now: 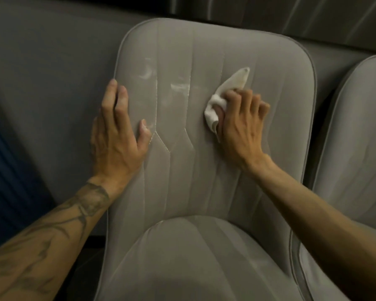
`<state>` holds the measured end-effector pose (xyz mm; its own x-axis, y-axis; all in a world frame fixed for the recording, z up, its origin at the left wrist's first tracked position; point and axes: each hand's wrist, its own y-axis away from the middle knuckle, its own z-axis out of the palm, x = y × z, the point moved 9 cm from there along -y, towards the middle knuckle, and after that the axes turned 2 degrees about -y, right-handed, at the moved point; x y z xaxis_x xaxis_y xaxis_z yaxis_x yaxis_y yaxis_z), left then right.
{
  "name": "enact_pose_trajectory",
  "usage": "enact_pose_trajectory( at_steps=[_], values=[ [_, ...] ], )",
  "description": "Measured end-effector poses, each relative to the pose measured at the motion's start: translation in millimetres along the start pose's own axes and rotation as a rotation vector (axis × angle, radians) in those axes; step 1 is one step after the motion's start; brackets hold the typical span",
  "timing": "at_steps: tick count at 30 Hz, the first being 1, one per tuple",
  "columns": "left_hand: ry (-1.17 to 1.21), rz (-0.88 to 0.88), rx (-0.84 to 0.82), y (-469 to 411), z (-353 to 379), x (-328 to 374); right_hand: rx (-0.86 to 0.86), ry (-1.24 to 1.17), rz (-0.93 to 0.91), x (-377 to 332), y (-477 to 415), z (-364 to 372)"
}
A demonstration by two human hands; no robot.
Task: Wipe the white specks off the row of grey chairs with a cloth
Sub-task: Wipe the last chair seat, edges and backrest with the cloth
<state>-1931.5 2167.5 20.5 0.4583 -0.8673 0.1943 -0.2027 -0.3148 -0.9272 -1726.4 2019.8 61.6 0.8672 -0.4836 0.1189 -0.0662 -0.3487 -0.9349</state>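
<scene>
While my right hand grips the white cloth with curled fingers and presses it on the right half of the grey chair back, my left hand lies flat on the left edge of that back, fingers straight and holding nothing; I think it is there to stop the chair from moving. I judge I am in the middle of wiping this one chair; white smears show on the back, up and to the left of the cloth, between my two hands; some white sits in the stitched line near my left thumb; the spot under the cloth I cannot see. My next move should be to slide the cloth left across those smears, pushing down and going along the stitching so the white comes out of the seam; the left hand may need to get out of the way. A second grey chair stands just beside on the right; it is too blurry to tell if it has specks.
</scene>
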Motion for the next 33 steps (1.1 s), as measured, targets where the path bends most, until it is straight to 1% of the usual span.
enact_pose_trajectory(
  at_steps=[1, 2, 3, 4, 6, 7, 8, 9, 11, 12, 13, 14, 15, 16, 18, 19, 20, 21, 23, 24, 25, 26, 27, 28, 30, 31, 32, 33],
  values=[
    [-0.001, 0.0, 0.003, -0.3, 0.1, -0.5, 0.05, -0.016, 0.096, -1.6, -1.7, -0.3],
    [-0.002, 0.001, 0.005, -0.6, 0.0, -1.0, 0.06, -0.036, 0.161, -8.7, 5.7, 2.0],
    [-0.004, 0.003, 0.006, -0.2, -0.5, -1.2, 0.015, -0.06, 0.148, -23.5, 19.3, 7.6],
    [-0.007, 0.008, 0.006, -0.3, -0.8, -1.1, -0.062, -0.075, 0.046, -44.2, 36.1, 14.0],
    [-0.008, 0.009, 0.0, 0.0, -1.2, -0.4, -0.212, -0.067, -0.227, -71.0, 56.4, 20.3],
    [-0.006, 0.007, -0.003, 0.1, -1.5, -0.3, -0.22, -0.068, -0.287, -68.8, 45.6, 18.5],
    [-0.004, 0.004, -0.003, 0.1, -1.7, -0.3, -0.178, -0.069, -0.27, -60.8, 24.1, 14.8],
    [-0.002, 0.003, -0.001, -0.2, -1.3, -0.1, -0.105, -0.066, -0.197, -48.6, -2.8, 10.7],
    [-0.007, 0.005, 0.002, -1.5, -0.4, -1.4, 0.076, -0.04, 0.01, -24.5, -55.1, -0.8],
    [-0.008, 0.006, 0.004, -2.0, -0.1, -1.5, 0.132, -0.035, 0.096, -21.3, -67.3, -4.9],
    [-0.008, 0.006, 0.005, -2.3, 0.5, -1.8, 0.163, -0.044, 0.153, -24.5, -67.9, -5.4],
    [-0.007, 0.006, 0.002, -1.9, 1.1, -2.4, 0.158, -0.076, 0.168, -32.6, -59.4, -2.5],
    [-0.007, 0.006, 0.001, -1.2, 1.3, -2.9, 0.099, -0.106, 0.13, -45.0, -45.8, 2.7],
    [-0.006, 0.009, -0.001, -1.1, 1.5, -2.9, -0.001, -0.117, 0.039, -61.0, -28.3, 9.4],
    [-0.002, 0.009, -0.01, -0.4, 1.9, -2.0, -0.202, -0.081, -0.203, -82.8, 2.9, 18.9],
    [-0.002, 0.006, -0.015, -0.2, 2.0, -2.1, -0.234, -0.069, -0.294, -83.8, 2.1, 18.3],
    [-0.003, 0.005, -0.02, 0.1, 2.1, -2.1, -0.213, -0.07, -0.316, -78.4, -11.3, 15.2],
    [-0.003, 0.006, -0.021, 0.0, 2.2, -1.9, -0.16, -0.078, -0.265, -67.2, -32.2, 11.5],
    [-0.007, 0.008, -0.013, -0.8, 2.3, -3.2, 0.029, -0.068, -0.049, -39.8, -78.4, 0.0],
    [-0.008, 0.008, -0.01, -0.8, 2.5, -3.6, 0.09, -0.066, 0.056, -33.3, -89.6, -4.6],
    [-0.007, 0.01, -0.009, -1.0, 2.9, -3.5, 0.114, -0.08, 0.122, -34.8, -89.4, -5.0],
    [-0.007, 0.012, -0.009, -0.7, 3.0, -3.3, 0.092, -0.115, 0.144, -41.5, -80.0, -1.2],
    [-0.009, 0.013, -0.005, -0.4, 2.6, -3.5, 0.029, -0.151, 0.105, -53.2, -64.6, 5.0],
    [-0.012, 0.014, 0.0, -0.6, 2.1, -4.0, -0.052, -0.165, 0.001, -70.0, -46.2, 9.3],
    [-0.007, 0.012, -0.005, -0.3, 2.0, -2.8, -0.199, -0.119, -0.273, -90.6, -13.3, 14.1],
    [-0.004, 0.008, -0.007, 0.0, 2.3, -2.3, -0.22, -0.088, -0.38, -90.8, -14.1, 14.1],
    [-0.003, 0.005, -0.003, 0.2, 2.4, -2.2, -0.205, -0.065, -0.431, -86.8, -26.0, 13.3],
    [-0.003, 0.006, 0.004, -0.2, 2.3, -2.9, -0.162, -0.059, -0.424, -80.4, -43.3, 12.4]
  ],
)
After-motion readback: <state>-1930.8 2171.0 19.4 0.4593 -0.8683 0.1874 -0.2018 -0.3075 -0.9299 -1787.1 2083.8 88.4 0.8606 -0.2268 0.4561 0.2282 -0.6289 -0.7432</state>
